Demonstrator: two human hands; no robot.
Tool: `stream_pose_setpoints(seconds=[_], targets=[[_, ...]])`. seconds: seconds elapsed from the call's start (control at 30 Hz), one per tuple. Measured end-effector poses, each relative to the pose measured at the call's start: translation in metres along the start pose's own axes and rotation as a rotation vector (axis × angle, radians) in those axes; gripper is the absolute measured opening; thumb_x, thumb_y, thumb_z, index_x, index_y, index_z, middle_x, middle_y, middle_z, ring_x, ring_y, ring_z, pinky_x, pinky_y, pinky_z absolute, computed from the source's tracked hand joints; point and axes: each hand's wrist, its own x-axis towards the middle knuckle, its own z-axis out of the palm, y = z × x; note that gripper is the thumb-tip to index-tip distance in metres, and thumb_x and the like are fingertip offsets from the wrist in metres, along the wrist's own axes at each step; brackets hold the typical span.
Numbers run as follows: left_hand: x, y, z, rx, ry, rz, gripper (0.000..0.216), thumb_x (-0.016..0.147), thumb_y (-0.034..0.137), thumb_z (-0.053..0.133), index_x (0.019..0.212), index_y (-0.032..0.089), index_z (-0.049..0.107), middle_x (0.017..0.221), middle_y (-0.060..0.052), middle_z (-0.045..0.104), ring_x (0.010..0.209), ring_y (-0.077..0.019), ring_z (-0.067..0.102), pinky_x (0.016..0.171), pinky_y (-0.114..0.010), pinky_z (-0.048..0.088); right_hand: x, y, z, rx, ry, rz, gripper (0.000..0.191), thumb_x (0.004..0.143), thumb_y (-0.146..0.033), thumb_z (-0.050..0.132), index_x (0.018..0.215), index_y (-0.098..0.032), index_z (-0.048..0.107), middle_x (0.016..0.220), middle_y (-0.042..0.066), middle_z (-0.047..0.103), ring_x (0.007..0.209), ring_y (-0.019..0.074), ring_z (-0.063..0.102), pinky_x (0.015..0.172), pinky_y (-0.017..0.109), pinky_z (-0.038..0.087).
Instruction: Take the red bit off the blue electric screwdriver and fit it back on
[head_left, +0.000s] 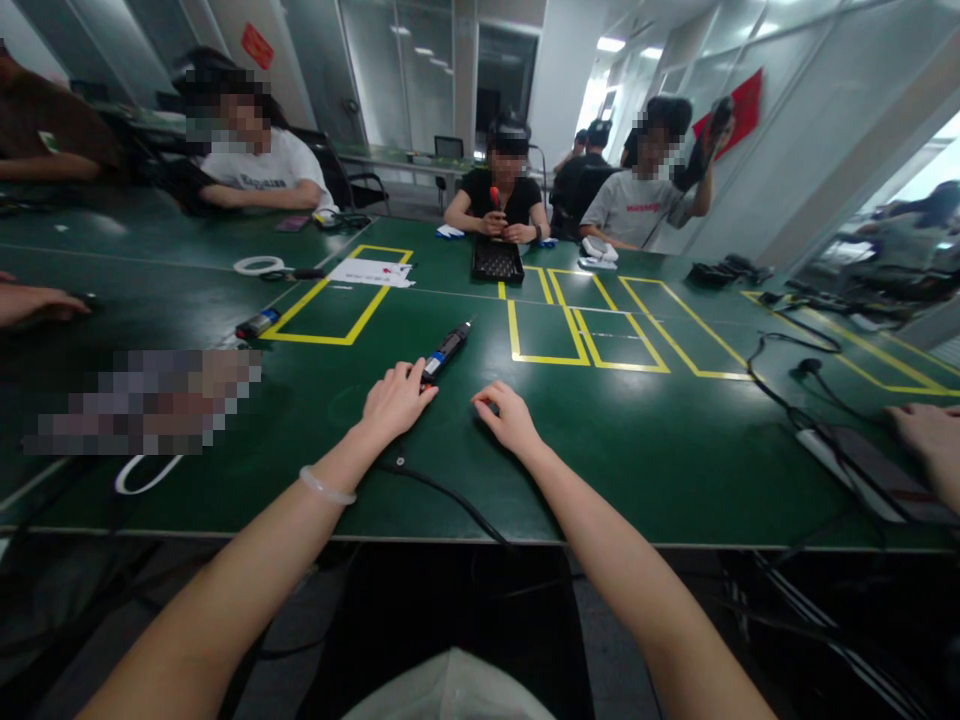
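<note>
My left hand (395,399) lies flat on the green table (637,450), fingers stretched out, fingertips touching the near end of a black and blue electric screwdriver (446,351). The tool lies on the table with its tip pointing away from me, and its cable (450,497) runs back past my left wrist over the table edge. My right hand (508,417) rests on the table just right of the tool, fingers curled down loosely, holding nothing that I can see. A clear bangle (327,486) sits on my left wrist.
Yellow tape boxes (585,335) mark the table. A black tray (496,260) sits before a person opposite. Other people sit around the table. A power strip (862,465) and cables (780,385) lie at right by another person's hand (930,435). White papers (371,271) lie at left.
</note>
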Motion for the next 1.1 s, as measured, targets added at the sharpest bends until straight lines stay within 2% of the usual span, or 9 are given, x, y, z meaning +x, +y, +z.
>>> stream_pose_setpoints(seconds=[0.27,0.4,0.57,0.73,0.93,1.0,1.1], targets=[[0.014,-0.061,-0.002,0.002,-0.036,-0.171,0.062,0.097,0.053,0.034,0.148,0.018,0.041,0.138,-0.021,0.052,0.116,-0.0372,0.056,0.089,-0.047,0.049,0.0,-0.001,-0.001,-0.005,-0.013,0.008,0.013,0.095,-0.022,0.056,0.093,-0.02,0.069,0.093,0.005,0.064,0.09,0.0189,0.059,0.082,0.03,0.044],[0.017,-0.077,0.001,0.028,-0.001,-0.223,0.061,0.097,0.052,0.036,0.145,0.016,0.044,0.135,-0.023,0.053,0.115,-0.0392,0.056,0.089,-0.049,0.048,-0.001,0.0,0.0,0.003,-0.018,0.016,0.014,0.095,-0.022,0.055,0.093,-0.02,0.069,0.093,0.005,0.063,0.089,0.0183,0.058,0.081,0.03,0.044],[0.011,-0.073,0.001,0.052,0.116,-0.202,0.058,0.095,0.049,0.043,0.141,0.013,0.044,0.13,-0.022,0.056,0.112,-0.0372,0.058,0.088,-0.048,0.049,0.0,0.001,0.001,0.021,-0.023,0.01,0.014,0.095,-0.022,0.056,0.092,-0.02,0.069,0.092,0.005,0.063,0.089,0.019,0.058,0.081,0.03,0.044],[0.006,-0.064,-0.005,0.032,0.082,-0.233,0.045,0.091,0.042,0.052,0.127,0.013,0.052,0.122,-0.02,0.059,0.107,-0.0342,0.06,0.082,-0.042,0.051,0.0,0.002,0.001,0.016,-0.024,0.008,0.014,0.095,-0.023,0.055,0.092,-0.02,0.069,0.092,0.005,0.063,0.089,0.019,0.058,0.081,0.03,0.044],[0.007,-0.064,-0.002,0.023,0.107,-0.27,0.039,0.096,0.04,0.041,0.118,0.012,0.056,0.11,-0.019,0.064,0.097,-0.0338,0.063,0.076,-0.042,0.051,0.0,0.003,0.003,0.017,-0.041,0.006,0.014,0.095,-0.023,0.055,0.091,-0.02,0.069,0.094,0.005,0.063,0.09,0.0186,0.058,0.078,0.029,0.045],[0.007,-0.066,-0.001,0.027,0.146,-0.259,0.039,0.096,0.039,0.038,0.116,0.011,0.057,0.108,-0.02,0.064,0.097,-0.0338,0.063,0.078,-0.043,0.051,0.0,0.003,0.003,0.018,-0.041,0.008,0.014,0.095,-0.023,0.055,0.091,-0.021,0.069,0.094,0.005,0.063,0.09,0.0184,0.058,0.078,0.029,0.045],[0.007,-0.063,-0.002,-0.019,0.297,-0.157,0.037,0.097,0.037,0.039,0.119,0.012,0.057,0.118,-0.02,0.064,0.107,-0.0328,0.061,0.089,-0.043,0.048,0.0,0.003,0.003,0.02,-0.041,0.014,0.014,0.095,-0.024,0.055,0.091,-0.02,0.069,0.094,0.005,0.063,0.088,0.0181,0.057,0.078,0.029,0.045]])
